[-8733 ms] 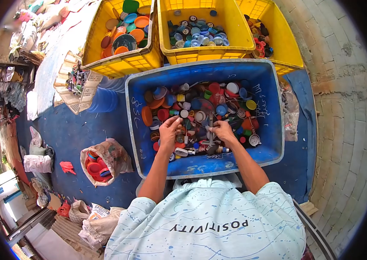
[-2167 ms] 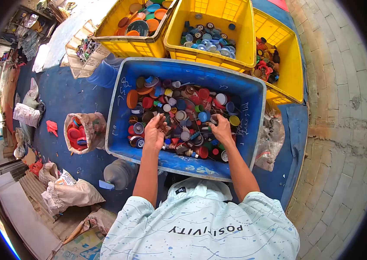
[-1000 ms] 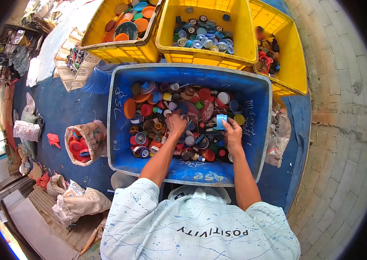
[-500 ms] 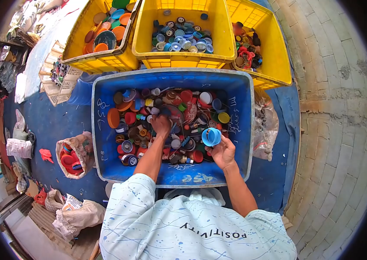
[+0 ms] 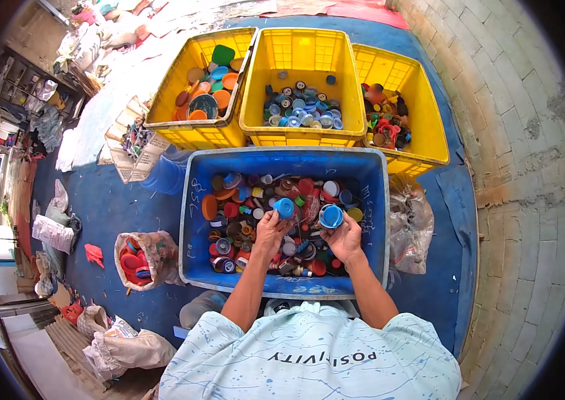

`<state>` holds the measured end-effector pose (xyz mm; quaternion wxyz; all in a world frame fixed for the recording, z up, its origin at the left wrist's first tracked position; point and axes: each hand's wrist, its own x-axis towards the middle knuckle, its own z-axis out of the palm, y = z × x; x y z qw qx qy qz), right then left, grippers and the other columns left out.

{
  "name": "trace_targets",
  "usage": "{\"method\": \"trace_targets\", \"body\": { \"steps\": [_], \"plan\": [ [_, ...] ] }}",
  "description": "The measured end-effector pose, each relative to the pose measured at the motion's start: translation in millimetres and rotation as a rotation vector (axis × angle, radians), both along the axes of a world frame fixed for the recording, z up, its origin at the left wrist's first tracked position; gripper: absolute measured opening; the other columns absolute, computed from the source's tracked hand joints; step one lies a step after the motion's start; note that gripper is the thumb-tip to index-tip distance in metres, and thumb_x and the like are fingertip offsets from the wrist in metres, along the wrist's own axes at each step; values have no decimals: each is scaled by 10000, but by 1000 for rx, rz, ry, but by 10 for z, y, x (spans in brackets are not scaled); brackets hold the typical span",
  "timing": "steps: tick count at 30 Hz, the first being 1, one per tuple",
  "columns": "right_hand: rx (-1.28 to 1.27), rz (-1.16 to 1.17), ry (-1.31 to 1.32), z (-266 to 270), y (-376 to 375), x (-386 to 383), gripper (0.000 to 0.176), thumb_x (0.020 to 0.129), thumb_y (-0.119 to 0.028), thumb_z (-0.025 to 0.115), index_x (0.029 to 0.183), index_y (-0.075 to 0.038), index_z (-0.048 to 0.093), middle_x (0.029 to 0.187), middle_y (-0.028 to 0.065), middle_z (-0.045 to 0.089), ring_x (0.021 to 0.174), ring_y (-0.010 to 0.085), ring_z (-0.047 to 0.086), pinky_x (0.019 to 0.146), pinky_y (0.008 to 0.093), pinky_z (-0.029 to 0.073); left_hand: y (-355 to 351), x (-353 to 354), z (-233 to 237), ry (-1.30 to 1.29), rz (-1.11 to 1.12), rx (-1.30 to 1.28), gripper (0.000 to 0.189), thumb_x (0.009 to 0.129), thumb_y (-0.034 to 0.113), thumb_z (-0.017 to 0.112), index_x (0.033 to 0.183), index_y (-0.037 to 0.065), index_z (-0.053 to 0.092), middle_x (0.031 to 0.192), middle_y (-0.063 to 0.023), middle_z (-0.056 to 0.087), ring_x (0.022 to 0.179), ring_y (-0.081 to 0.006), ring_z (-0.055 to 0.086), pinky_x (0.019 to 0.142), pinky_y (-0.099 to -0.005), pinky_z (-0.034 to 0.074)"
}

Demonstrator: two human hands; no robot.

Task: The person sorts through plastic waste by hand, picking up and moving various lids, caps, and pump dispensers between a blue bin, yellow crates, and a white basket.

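Note:
Both my hands are above a blue crate (image 5: 285,288) full of mixed plastic caps and lids. My left hand (image 5: 271,235) is closed on a blue plastic cap (image 5: 284,208), pinched between thumb and fingers. To its right, my right hand (image 5: 345,239) grips a larger light-blue cap (image 5: 330,216) by its side, open end facing up. Something darker sits inside that cap, but I cannot make it out. Below the hands lie red, orange, white and brown caps, among them an orange lid (image 5: 209,207) by the crate's left wall.
Behind the crate stand three yellow crates: orange and green lids in the left one (image 5: 196,138), blue and white caps in the middle one (image 5: 302,137), red and brown pieces in the right one (image 5: 422,159). A sack (image 5: 166,257) of red lids stands left, a clear plastic bag (image 5: 412,233) right.
My left hand has come up out of the pile, now with a blue cap in it. The right hand keeps its light-blue cap. My view has tilted, so the crates appear lower.

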<state>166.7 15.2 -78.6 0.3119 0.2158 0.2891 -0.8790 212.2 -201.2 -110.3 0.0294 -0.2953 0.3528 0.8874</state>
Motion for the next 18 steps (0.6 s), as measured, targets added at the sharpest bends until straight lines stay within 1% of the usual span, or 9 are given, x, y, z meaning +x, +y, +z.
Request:
{"method": "trace_targets", "body": {
  "steps": [4,6,8,11,14,15,16,17,18],
  "plan": [
    [-40,-2,5,27,-60,0,409,880,-380,479,1139,-75,569,1028,83,644,931,214,597,756,355,467,35,35,62,-12,20,78,171,983,242,496,1087,108,513,1056,-54,612,984,-195,621,873,-412,548],
    [-56,-22,-22,32,-94,-7,406,879,-368,480,1140,-69,567,1022,94,643,934,219,597,759,357,467,17,-22,-16,26,21,86,185,980,258,501,1100,119,513,1090,-47,603,999,-203,606,896,-435,529],
    [-90,-24,-19,19,-105,-53,390,853,-304,484,1135,-48,568,1052,112,635,958,231,595,801,373,472,22,-97,-57,41,30,66,199,979,258,504,1117,115,512,1103,-45,602,1001,-207,601,906,-436,518],
    [-116,-23,10,-72,-115,-162,387,814,-239,489,1130,-30,569,1079,117,628,976,240,594,835,389,471,22,-324,-20,98,47,166,230,979,252,500,1158,110,508,1141,-52,598,1033,-216,593,922,-434,497],
    [-118,-39,58,-7,-158,-421,415,778,-196,488,1141,-8,562,1108,121,624,994,251,598,851,397,467,45,-640,268,151,39,205,258,981,247,488,1193,100,500,1168,-54,595,1071,-225,581,923,-429,489],
    [-112,-43,65,70,-185,-562,439,771,-194,485,1156,4,555,1123,122,623,1004,256,603,849,396,463,30,-796,338,183,31,206,269,985,256,478,1194,87,499,1166,-51,595,1109,-236,562,951,-432,469],
    [-107,-45,71,162,-218,-724,463,764,-192,483,1172,15,549,1138,123,622,1014,261,607,847,394,460,0,-1005,437,220,10,229,260,988,251,475,1191,91,500,1159,-50,596,1122,-229,552,977,-436,450],
    [-138,-54,123,314,-262,-925,446,766,-185,481,1157,18,551,1130,124,620,1028,263,598,854,402,455,-19,-1228,626,238,-2,181,260,989,252,474,1193,93,503,1157,-52,596,1117,-213,554,993,-432,435],
    [-169,-61,172,493,-314,-1148,428,769,-177,480,1142,22,553,1121,126,617,1041,266,590,862,409,451,-83,-1482,751,345,-47,164,264,989,258,480,1187,86,507,1189,-57,589,1124,-210,554,1000,-412,433]
  ]
}}
